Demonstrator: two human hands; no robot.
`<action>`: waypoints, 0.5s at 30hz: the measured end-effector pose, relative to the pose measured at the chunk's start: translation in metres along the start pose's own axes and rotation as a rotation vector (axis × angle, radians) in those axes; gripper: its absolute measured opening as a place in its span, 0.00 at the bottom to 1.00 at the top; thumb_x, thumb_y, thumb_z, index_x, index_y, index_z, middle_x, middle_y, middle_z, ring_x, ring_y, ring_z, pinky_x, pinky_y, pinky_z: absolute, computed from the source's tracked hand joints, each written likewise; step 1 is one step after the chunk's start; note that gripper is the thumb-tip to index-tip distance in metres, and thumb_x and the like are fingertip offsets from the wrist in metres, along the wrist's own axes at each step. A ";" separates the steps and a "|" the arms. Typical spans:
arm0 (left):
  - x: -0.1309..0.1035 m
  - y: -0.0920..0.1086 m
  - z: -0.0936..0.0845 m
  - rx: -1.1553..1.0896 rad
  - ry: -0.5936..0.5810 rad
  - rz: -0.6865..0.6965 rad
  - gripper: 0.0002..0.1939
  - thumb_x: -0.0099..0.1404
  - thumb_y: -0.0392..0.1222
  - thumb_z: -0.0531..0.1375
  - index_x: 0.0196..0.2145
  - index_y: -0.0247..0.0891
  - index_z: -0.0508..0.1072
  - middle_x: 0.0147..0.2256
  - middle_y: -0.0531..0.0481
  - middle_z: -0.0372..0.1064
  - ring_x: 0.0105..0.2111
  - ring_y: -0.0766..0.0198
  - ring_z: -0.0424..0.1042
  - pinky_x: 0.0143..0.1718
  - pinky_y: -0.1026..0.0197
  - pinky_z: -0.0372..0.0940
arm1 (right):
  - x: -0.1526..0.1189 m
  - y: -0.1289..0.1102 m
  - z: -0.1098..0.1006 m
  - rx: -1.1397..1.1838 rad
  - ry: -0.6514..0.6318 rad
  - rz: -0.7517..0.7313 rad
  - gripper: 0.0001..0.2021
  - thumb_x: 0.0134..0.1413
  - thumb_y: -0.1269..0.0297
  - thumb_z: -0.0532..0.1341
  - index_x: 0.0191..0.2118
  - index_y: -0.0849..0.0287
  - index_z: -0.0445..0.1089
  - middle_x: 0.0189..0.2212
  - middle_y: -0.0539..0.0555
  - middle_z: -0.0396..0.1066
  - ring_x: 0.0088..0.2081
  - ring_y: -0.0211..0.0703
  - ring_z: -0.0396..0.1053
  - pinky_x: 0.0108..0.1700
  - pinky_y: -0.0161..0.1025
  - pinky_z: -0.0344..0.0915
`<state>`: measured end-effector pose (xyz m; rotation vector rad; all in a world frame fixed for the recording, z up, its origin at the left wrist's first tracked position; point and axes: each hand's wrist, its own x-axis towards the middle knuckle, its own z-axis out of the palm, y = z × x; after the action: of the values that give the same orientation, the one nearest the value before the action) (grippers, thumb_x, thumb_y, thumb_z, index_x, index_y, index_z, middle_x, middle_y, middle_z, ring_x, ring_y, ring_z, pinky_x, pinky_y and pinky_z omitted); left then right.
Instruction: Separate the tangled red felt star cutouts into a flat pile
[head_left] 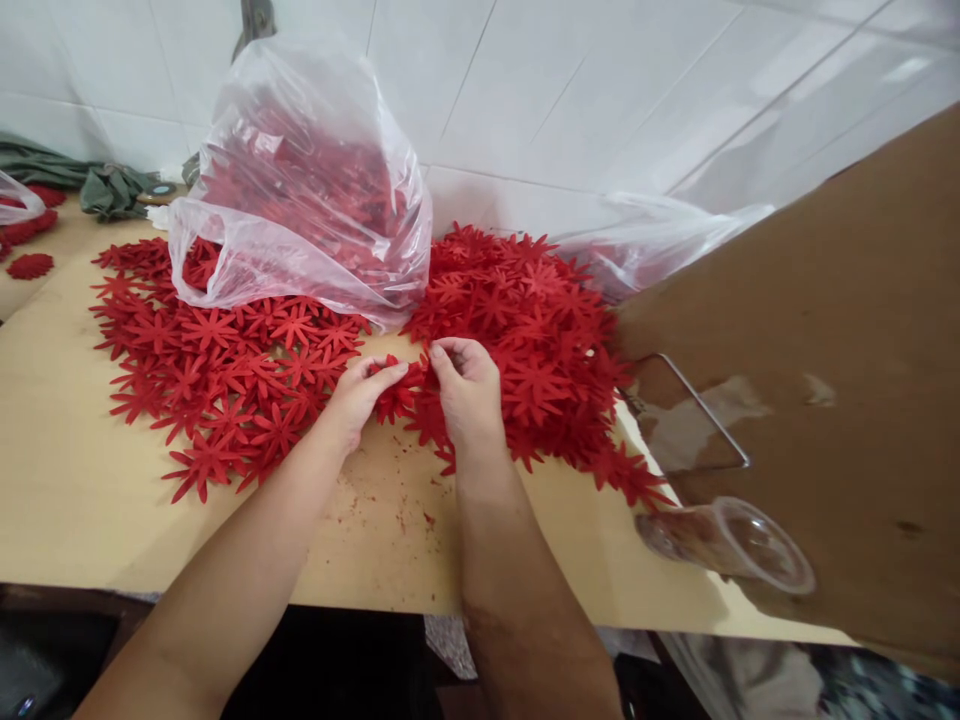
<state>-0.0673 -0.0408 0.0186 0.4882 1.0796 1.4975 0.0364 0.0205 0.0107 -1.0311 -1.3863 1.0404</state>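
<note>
Both hands close on one red petaled piece (396,400)

In the head view, the red petaled piece sits at the centre of the frame, between the left hand (354,395) and the right hand (471,390). The left hand pinches it from the left, thumb laid on top and the fingers partly hidden behind. The right hand has thumb and forefinger pressed together at the piece's right edge, pinching a bit of red there; its exact shape is too small to tell.

A spread of red cutouts (217,350) lies left of the hands, and a taller red heap (532,350) stands just beside the right hand. Above and slightly left, a translucent plastic bag (300,230) full of red pieces rests against the tiled wall (517,90). Red crumbs (429,519) dot the pale tabletop (570,560) below the hands. At lower right, a clear plastic cup (769,545) lies tipped beside a brown board (832,330).
</note>
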 end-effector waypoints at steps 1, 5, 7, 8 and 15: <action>0.000 0.000 0.000 0.003 -0.021 -0.016 0.08 0.48 0.39 0.64 0.28 0.36 0.70 0.28 0.53 0.70 0.30 0.70 0.68 0.41 0.62 0.61 | 0.000 -0.001 0.000 0.003 0.037 -0.007 0.09 0.42 0.59 0.61 0.28 0.59 0.64 0.25 0.49 0.64 0.29 0.35 0.62 0.36 0.38 0.61; -0.001 -0.002 0.002 0.031 -0.100 -0.053 0.16 0.46 0.39 0.66 0.36 0.35 0.72 0.31 0.51 0.72 0.32 0.69 0.69 0.42 0.61 0.61 | 0.000 -0.006 0.000 0.015 0.132 -0.029 0.11 0.41 0.58 0.60 0.29 0.59 0.63 0.26 0.49 0.64 0.29 0.35 0.62 0.34 0.36 0.61; -0.001 -0.004 0.002 0.031 -0.140 -0.061 0.18 0.46 0.39 0.66 0.37 0.35 0.72 0.31 0.51 0.72 0.31 0.69 0.69 0.42 0.61 0.61 | -0.001 -0.008 0.001 0.016 0.141 -0.032 0.11 0.41 0.58 0.60 0.29 0.59 0.62 0.25 0.49 0.63 0.28 0.35 0.61 0.34 0.36 0.61; -0.001 -0.005 0.002 0.026 -0.154 -0.064 0.17 0.45 0.39 0.66 0.36 0.35 0.72 0.31 0.51 0.72 0.31 0.70 0.69 0.42 0.61 0.61 | -0.002 -0.009 0.001 0.010 0.130 -0.034 0.11 0.41 0.57 0.60 0.29 0.59 0.62 0.25 0.49 0.63 0.28 0.35 0.61 0.33 0.36 0.61; 0.005 -0.011 -0.001 0.010 -0.058 -0.026 0.11 0.45 0.37 0.66 0.28 0.33 0.70 0.26 0.54 0.69 0.27 0.72 0.68 0.39 0.63 0.62 | -0.006 -0.009 0.003 -0.037 0.038 -0.045 0.11 0.45 0.55 0.58 0.29 0.58 0.63 0.25 0.49 0.63 0.27 0.35 0.61 0.32 0.35 0.60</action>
<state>-0.0632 -0.0377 0.0083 0.5200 1.0447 1.4471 0.0329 0.0124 0.0176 -1.0373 -1.3963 0.9605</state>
